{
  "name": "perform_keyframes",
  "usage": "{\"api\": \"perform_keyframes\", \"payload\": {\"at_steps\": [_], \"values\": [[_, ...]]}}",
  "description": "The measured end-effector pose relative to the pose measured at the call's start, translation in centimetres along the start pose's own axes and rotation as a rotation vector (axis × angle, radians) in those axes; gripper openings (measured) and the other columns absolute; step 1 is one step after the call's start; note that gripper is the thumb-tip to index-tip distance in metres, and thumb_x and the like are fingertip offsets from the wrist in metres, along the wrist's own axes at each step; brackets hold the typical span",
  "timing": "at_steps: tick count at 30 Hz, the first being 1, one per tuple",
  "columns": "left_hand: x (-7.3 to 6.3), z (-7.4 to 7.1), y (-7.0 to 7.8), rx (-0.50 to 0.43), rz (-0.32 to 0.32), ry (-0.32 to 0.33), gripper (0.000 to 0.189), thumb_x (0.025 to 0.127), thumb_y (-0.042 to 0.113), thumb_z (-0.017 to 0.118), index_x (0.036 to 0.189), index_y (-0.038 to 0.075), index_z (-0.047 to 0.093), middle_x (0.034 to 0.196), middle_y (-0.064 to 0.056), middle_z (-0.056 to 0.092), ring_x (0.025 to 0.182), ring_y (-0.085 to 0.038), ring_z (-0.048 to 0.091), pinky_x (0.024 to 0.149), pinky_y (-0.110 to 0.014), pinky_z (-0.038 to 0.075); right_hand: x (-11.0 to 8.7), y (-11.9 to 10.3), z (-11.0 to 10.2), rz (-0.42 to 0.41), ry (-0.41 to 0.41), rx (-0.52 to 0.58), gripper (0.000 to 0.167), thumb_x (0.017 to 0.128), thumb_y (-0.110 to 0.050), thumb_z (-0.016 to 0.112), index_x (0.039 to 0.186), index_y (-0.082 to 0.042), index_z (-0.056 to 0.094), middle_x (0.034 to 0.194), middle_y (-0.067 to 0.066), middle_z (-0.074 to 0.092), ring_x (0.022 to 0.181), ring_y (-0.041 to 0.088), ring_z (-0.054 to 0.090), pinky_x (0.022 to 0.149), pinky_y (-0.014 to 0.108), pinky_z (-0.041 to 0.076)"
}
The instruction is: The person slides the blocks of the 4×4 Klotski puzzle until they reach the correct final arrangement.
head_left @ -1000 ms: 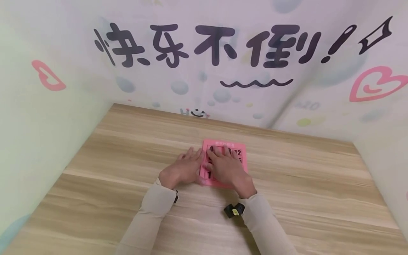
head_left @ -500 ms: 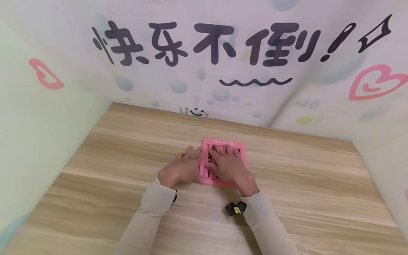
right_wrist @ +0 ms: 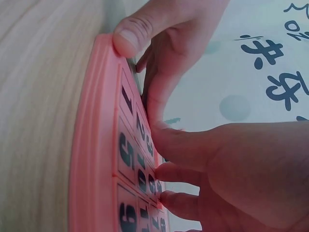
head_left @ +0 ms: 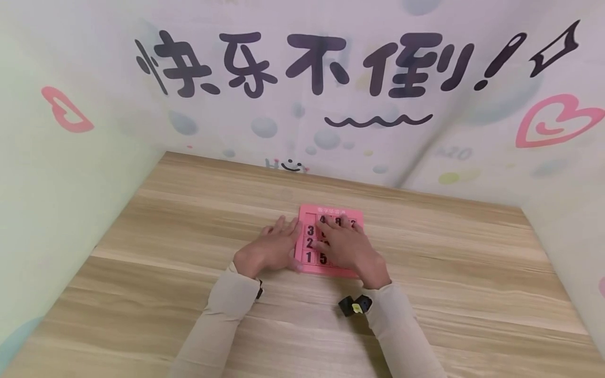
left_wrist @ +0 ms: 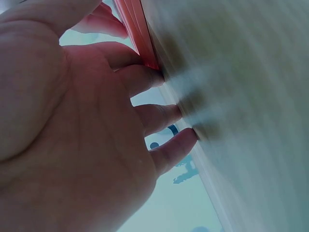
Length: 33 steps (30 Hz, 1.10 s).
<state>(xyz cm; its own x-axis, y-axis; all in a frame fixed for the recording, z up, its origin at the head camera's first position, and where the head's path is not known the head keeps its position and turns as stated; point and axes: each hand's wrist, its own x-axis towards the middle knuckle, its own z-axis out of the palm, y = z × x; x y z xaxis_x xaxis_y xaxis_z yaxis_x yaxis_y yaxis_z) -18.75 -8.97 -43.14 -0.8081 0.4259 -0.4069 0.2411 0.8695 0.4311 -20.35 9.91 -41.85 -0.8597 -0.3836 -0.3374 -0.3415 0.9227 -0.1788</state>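
Note:
A pink sliding number puzzle (head_left: 321, 270) lies flat on the table, its tiles marked in black. My left hand (head_left: 271, 251) holds the frame's left side: the thumb is on the near left corner, and the other fingers reach along the edge to the tabletop. My right hand (head_left: 348, 247) lies over the tiles, fingertips touching the upper rows. An empty slot (head_left: 310, 218) shows at the far left corner, with the 4 tile (head_left: 322, 220) beside it. Tiles 3, 2 and 1 run down the left column. In the right wrist view the 5 tile (right_wrist: 126, 151) shows; the right hand hides several tiles in the head view.
A wood-grain table (head_left: 156, 294) surrounds the puzzle. Behind it hangs a white printed backdrop (head_left: 293, 105) with large black characters and hearts. Small dark wrist devices (head_left: 355, 305) sit at the cuffs of the beige sleeves (head_left: 397, 320).
The 4 tile has slid right, so the empty slot is now at the far left corner. My right hand has shifted right, uncovering the left column; the left hand stays in place.

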Motion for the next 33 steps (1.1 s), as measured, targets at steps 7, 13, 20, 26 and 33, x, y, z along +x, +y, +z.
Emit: {"api": "perform_keyframes", "payload": {"at_steps": [7, 13, 20, 26, 33], "values": [[0.1, 0.0, 0.0, 0.010, 0.009, 0.007, 0.100, 0.088, 0.044, 0.071, 0.159, 0.006, 0.011, 0.167, -0.007, 0.002, 0.153, -0.034, -0.007, 0.124, -0.053, 0.006, -0.2, 0.4, -0.3, -0.007, -0.002, 0.011, 0.062, 0.101, -0.047, 0.050, 0.155, -0.020, 0.035, 0.164, 0.008, 0.025, 0.150, 0.044, 0.014, 0.119, 0.064, 0.016], [0.1, -0.1, 0.0, 0.008, 0.007, 0.010, 0.101, 0.088, 0.044, 0.071, 0.159, 0.007, 0.009, 0.167, -0.006, 0.002, 0.153, -0.034, -0.008, 0.124, -0.052, 0.005, -0.4, 0.4, -0.6, -0.002, -0.008, 0.015, 0.064, 0.100, -0.047, 0.051, 0.156, -0.019, 0.035, 0.164, 0.009, 0.025, 0.151, 0.042, 0.012, 0.120, 0.063, 0.015], [0.1, -0.2, 0.0, 0.019, 0.004, 0.005, 0.102, 0.088, 0.046, 0.070, 0.159, 0.007, 0.009, 0.167, -0.006, 0.002, 0.153, -0.034, -0.008, 0.124, -0.052, 0.006, -1.2, -0.5, -0.6, -0.097, -0.077, 0.013, 0.068, 0.100, -0.043, 0.055, 0.157, -0.017, 0.029, 0.165, 0.007, 0.017, 0.152, 0.039, 0.004, 0.121, 0.061, 0.011], [0.0, -0.2, 0.0, 0.005, 0.001, -0.002, 0.102, 0.087, 0.046, 0.071, 0.159, 0.008, 0.011, 0.168, -0.007, 0.003, 0.153, -0.034, -0.008, 0.124, -0.054, 0.005, -2.0, -1.9, -0.6, -0.131, -0.106, -0.001, 0.066, 0.100, -0.045, 0.054, 0.156, -0.020, 0.031, 0.164, 0.005, 0.021, 0.153, 0.038, 0.004, 0.121, 0.062, 0.012], [-0.1, -0.2, 0.1, -0.014, -0.001, 0.001, 0.102, 0.085, 0.045, 0.073, 0.159, 0.007, 0.013, 0.167, -0.007, 0.005, 0.153, -0.034, -0.007, 0.124, -0.054, 0.006, -1.7, -2.0, -0.1, -0.114, -0.075, -0.021, 0.063, 0.101, -0.047, 0.050, 0.156, -0.021, 0.034, 0.164, 0.003, 0.022, 0.152, 0.038, 0.006, 0.121, 0.061, 0.012]]}}
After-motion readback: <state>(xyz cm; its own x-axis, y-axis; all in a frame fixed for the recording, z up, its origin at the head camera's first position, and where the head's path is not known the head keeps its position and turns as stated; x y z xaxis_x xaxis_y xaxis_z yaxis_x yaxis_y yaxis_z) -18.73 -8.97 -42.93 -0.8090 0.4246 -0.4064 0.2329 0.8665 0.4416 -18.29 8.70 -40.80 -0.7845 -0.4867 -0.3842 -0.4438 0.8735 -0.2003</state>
